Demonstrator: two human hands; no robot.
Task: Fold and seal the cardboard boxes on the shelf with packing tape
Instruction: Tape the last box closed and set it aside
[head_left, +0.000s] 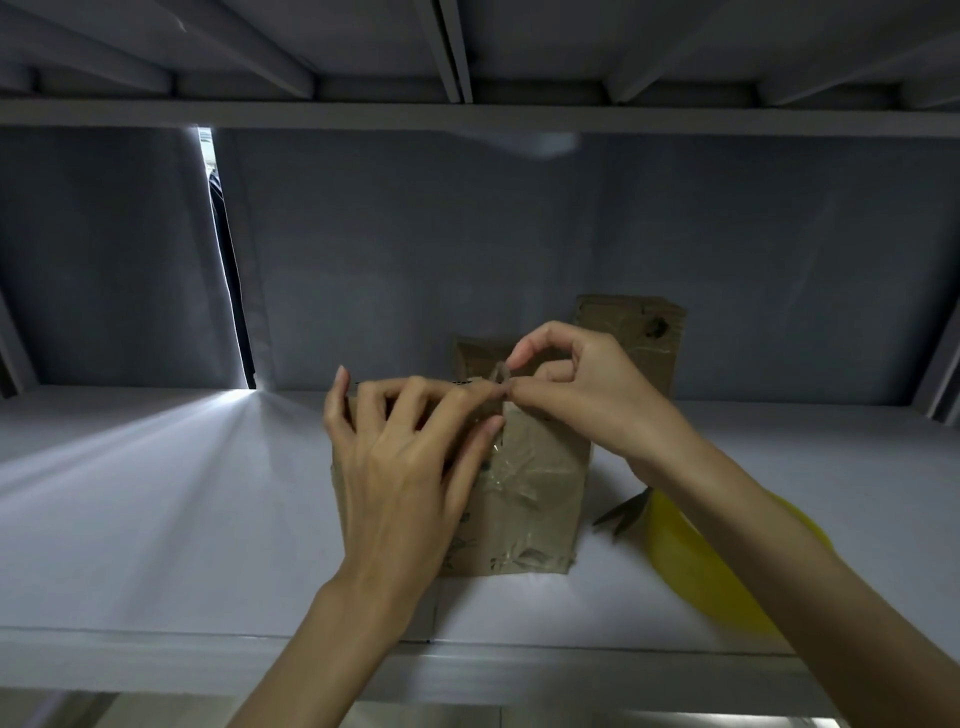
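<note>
Cardboard box (535, 499) stands upright on the white shelf (156, 519), approx. mid-frame, w/ clear packing tape (511, 480) wrinkled across its front and along the bottom edge. Dark print on the box front, lower left — too blurred to read; no brand legible.

Left hand (400, 467) rests over the box's top-left corner, fingers curled over the top edge, thumb against the front face. Right hand (576, 384) is at the box top, thumb and forefinger pinching a small tape end (500, 375) that sticks up there. Fingertips of both hands nearly meet at that spot.

Behind the box, to its right: second cardboard box (644, 338), taller, also taped, w/ a dark hole near its top. Right of the front box, on the shelf: yellow round object (696, 561), partly hidden by the right forearm, and a brownish pointed thing (621, 517) just beside it — can't tell what it is.
</note>
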